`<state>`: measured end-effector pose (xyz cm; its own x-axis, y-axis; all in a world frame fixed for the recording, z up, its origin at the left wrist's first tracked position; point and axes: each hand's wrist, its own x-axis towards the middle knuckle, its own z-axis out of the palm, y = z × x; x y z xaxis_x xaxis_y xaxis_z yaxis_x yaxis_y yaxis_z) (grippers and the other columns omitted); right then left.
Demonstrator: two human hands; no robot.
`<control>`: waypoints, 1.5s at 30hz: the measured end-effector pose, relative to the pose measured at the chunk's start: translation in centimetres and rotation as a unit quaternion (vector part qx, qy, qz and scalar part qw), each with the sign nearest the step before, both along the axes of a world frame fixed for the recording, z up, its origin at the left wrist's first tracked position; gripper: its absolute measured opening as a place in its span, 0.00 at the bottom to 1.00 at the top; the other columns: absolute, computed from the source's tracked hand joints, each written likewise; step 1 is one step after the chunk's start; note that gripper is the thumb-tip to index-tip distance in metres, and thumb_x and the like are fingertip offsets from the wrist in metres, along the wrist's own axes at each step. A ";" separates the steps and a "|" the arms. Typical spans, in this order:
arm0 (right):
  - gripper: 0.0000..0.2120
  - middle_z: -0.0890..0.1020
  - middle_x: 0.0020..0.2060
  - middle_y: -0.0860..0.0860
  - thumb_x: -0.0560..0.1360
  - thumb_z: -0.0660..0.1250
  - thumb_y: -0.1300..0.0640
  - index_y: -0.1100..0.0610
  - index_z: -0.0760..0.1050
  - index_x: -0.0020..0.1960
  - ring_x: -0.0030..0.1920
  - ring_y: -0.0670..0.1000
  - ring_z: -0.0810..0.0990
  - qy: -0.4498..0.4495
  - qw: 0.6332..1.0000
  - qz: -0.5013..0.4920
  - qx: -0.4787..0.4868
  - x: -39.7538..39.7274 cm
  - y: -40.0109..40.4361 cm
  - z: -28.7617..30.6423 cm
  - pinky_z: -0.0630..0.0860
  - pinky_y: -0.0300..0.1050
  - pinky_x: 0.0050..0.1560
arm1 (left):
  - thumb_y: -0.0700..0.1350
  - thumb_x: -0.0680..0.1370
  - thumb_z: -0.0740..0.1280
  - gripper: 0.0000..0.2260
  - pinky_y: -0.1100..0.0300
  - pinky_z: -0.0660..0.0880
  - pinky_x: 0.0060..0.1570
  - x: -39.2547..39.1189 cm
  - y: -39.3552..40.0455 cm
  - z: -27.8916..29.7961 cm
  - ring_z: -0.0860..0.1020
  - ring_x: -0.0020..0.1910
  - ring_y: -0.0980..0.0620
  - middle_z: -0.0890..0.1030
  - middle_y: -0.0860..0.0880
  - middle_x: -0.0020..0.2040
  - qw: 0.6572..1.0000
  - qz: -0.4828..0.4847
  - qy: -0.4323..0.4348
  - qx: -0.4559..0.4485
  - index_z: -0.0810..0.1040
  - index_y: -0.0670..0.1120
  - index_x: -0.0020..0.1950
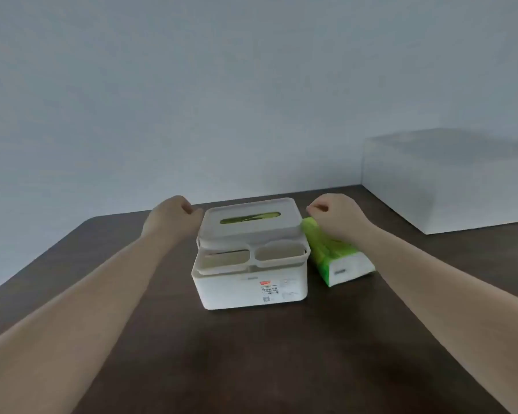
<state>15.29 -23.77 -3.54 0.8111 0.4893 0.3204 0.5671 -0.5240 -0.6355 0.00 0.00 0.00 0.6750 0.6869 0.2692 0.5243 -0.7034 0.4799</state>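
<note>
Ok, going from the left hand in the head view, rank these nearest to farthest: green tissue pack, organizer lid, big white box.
1. Organizer lid: right beside the left hand, just to its right.
2. Green tissue pack: on the lid's far side, further right.
3. Big white box: far right, at the back.

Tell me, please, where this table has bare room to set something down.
The widest bare table lies in front of the tissue box, between the forearms. More runs left of it, beyond the left hand. A narrower strip separates the green tissue pack from the large white box. Crowded: right of the tissue box, where pack and right hand sit.
</note>
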 end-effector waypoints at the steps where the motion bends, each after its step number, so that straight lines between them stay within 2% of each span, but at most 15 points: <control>1: 0.18 0.83 0.47 0.61 0.78 0.61 0.54 0.69 0.79 0.47 0.50 0.59 0.79 0.013 1.000 -0.005 0.004 -0.5 -0.1 0.1 0.70 0.48 0.46 | 0.53 0.75 0.62 0.11 0.58 0.68 0.40 -0.7 -0.4 -0.1 0.74 0.40 0.48 0.76 0.52 0.38 1.000 -0.001 0.009 -0.026 0.75 0.46 0.45; 5: 0.24 0.80 0.40 0.66 0.77 0.61 0.47 0.71 0.75 0.41 0.37 0.55 0.73 0.061 0.997 -0.016 -0.032 -2.2 0.3 1.8 0.67 0.46 0.39 | 0.53 0.75 0.62 0.10 0.56 0.67 0.40 -1.1 -1.3 -0.3 0.69 0.36 0.47 0.73 0.48 0.39 0.995 -0.015 0.039 -0.088 0.72 0.46 0.41; 8: 0.14 0.75 0.35 0.56 0.75 0.63 0.50 0.59 0.72 0.37 0.37 0.54 0.73 0.068 0.993 -0.020 -0.096 -3.0 1.3 2.6 0.68 0.46 0.38 | 0.46 0.73 0.62 0.10 0.60 0.64 0.34 -0.9 -1.5 0.1 0.66 0.28 0.48 0.69 0.48 0.32 0.994 -0.011 0.049 -0.096 0.67 0.45 0.34; 10: 0.10 0.75 0.34 0.54 0.73 0.63 0.54 0.58 0.71 0.37 0.35 0.54 0.72 0.074 0.992 -0.038 -0.100 -2.9 1.9 2.5 0.67 0.45 0.35 | 0.43 0.71 0.62 0.14 0.61 0.58 0.30 -0.7 -1.3 -0.1 0.61 0.26 0.49 0.62 0.49 0.28 0.992 -0.010 0.079 -0.095 0.61 0.45 0.29; 12: 0.08 0.73 0.32 0.53 0.72 0.62 0.56 0.59 0.69 0.37 0.33 0.54 0.70 0.078 0.991 -0.055 -0.098 -2.7 2.3 2.2 0.64 0.45 0.33 | 0.41 0.70 0.62 0.10 0.60 0.58 0.30 -0.3 -0.9 -0.4 0.62 0.29 0.48 0.64 0.48 0.30 0.992 -0.007 0.087 -0.093 0.63 0.45 0.32; 14: 0.09 0.72 0.31 0.53 0.73 0.62 0.58 0.60 0.69 0.36 0.32 0.53 0.70 0.069 0.990 -0.065 -0.100 -2.5 2.5 2.2 0.63 0.44 0.31 | 0.39 0.70 0.60 0.04 0.61 0.60 0.31 0.0 -0.8 -0.3 0.64 0.32 0.47 0.67 0.47 0.34 0.992 0.001 0.085 -0.089 0.67 0.44 0.36; 20: 0.17 0.65 0.25 0.51 0.75 0.61 0.57 0.57 0.61 0.29 0.27 0.51 0.63 0.039 0.994 -0.077 -0.064 -2.9 3.8 2.9 0.58 0.43 0.28 | 0.40 0.73 0.57 0.12 0.61 0.57 0.28 -0.1 -0.2 -0.5 0.60 0.26 0.49 0.64 0.49 0.28 0.999 0.039 0.018 0.000 0.60 0.45 0.30; 24: 0.19 0.67 0.24 0.55 0.75 0.62 0.58 0.58 0.61 0.27 0.27 0.53 0.63 0.051 0.997 -0.063 -0.010 -3.3 4.5 3.4 0.58 0.44 0.30 | 0.42 0.73 0.63 0.11 0.60 0.64 0.32 -0.7 0.9 0.0 0.66 0.29 0.46 0.69 0.46 0.30 0.970 0.033 -0.124 -0.206 0.67 0.44 0.31; 27: 0.19 0.83 0.36 0.67 0.76 0.61 0.56 0.72 0.76 0.37 0.28 0.53 0.72 0.077 0.995 -0.024 0.055 -3.7 4.8 3.7 0.68 0.46 0.38 | 0.38 0.71 0.66 0.06 0.58 0.67 0.31 -1.7 2.5 0.5 0.68 0.28 0.47 0.70 0.45 0.31 0.904 0.063 -0.236 -0.352 0.71 0.41 0.35; 29: 0.21 0.83 0.44 0.69 0.77 0.60 0.54 0.74 0.78 0.49 0.29 0.51 0.75 0.073 0.995 -0.017 0.071 -3.7 5.1 3.6 0.70 0.46 0.40 | 0.38 0.71 0.65 0.08 0.58 0.67 0.31 -2.3 4.0 0.6 0.68 0.27 0.47 0.69 0.45 0.30 0.890 0.098 -0.278 -0.349 0.69 0.42 0.33; 32: 0.20 0.83 0.47 0.69 0.78 0.60 0.54 0.72 0.79 0.51 0.36 0.54 0.74 0.048 0.996 -0.025 0.065 -3.3 5.4 3.3 0.70 0.46 0.40 | 0.40 0.73 0.64 0.12 0.58 0.65 0.31 -3.2 6.0 -0.1 0.67 0.26 0.48 0.68 0.45 0.29 0.876 0.157 -0.319 -0.326 0.65 0.43 0.30; 37: 0.19 0.83 0.46 0.69 0.77 0.59 0.57 0.73 0.78 0.49 0.37 0.54 0.73 0.029 0.997 -0.047 0.045 -2.7 5.5 2.4 0.73 0.48 0.41 | 0.39 0.74 0.62 0.12 0.56 0.69 0.35 -4.6 7.7 -1.9 0.71 0.32 0.45 0.70 0.44 0.30 0.868 0.229 -0.319 -0.304 0.68 0.41 0.30; 40: 0.17 0.82 0.41 0.66 0.77 0.59 0.57 0.71 0.77 0.43 0.39 0.57 0.76 0.013 0.997 -0.074 0.034 -2.7 5.2 2.1 0.72 0.48 0.41 | 0.36 0.74 0.61 0.06 0.54 0.71 0.40 -5.2 8.5 -3.8 0.74 0.37 0.43 0.74 0.42 0.36 0.863 0.256 -0.308 -0.308 0.75 0.36 0.40; 43: 0.15 0.83 0.48 0.66 0.78 0.59 0.60 0.70 0.79 0.49 0.44 0.62 0.80 0.007 0.996 -0.093 0.010 -3.0 4.8 2.0 0.76 0.51 0.44 | 0.33 0.74 0.61 0.11 0.53 0.72 0.42 -5.8 9.1 -5.4 0.74 0.42 0.42 0.72 0.43 0.36 0.856 0.270 -0.290 -0.333 0.77 0.34 0.53; 45: 0.14 0.83 0.51 0.66 0.77 0.60 0.61 0.71 0.79 0.50 0.46 0.62 0.81 0.012 0.995 -0.102 -0.008 -2.9 4.6 1.8 0.77 0.52 0.45 | 0.31 0.72 0.61 0.13 0.54 0.73 0.41 -6.2 9.1 -6.1 0.74 0.42 0.42 0.70 0.43 0.35 0.857 0.272 -0.260 -0.352 0.77 0.33 0.56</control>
<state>12.37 -19.14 -1.71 0.9017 0.3185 0.2924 0.4320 -0.6371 -0.6384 -6.21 9.15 -6.14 0.1178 0.9776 -0.1742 0.2698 0.1373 0.9531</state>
